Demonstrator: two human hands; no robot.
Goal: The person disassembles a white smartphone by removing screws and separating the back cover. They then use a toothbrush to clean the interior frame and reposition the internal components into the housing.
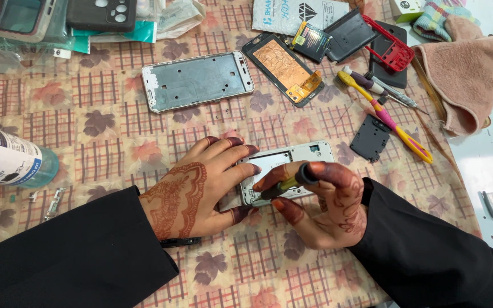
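A white phone frame [292, 158] lies flat on the patterned cloth in front of me. My left hand [198, 185] rests on its left end, fingers spread over the edge and pressing it down. My right hand [320, 202] grips a small screwdriver [286, 183] with a yellow and black handle, its tip pointing left onto the lower part of the frame. Both of my sleeves are black.
A silver phone mid-frame [196, 80] and an opened phone with copper shielding [283, 65] lie further back. A yellow-handled tool [392, 122], a small black plate [370, 137], a red frame part [392, 48], a pink towel [466, 74] and a bottle [7, 157] surround the work spot.
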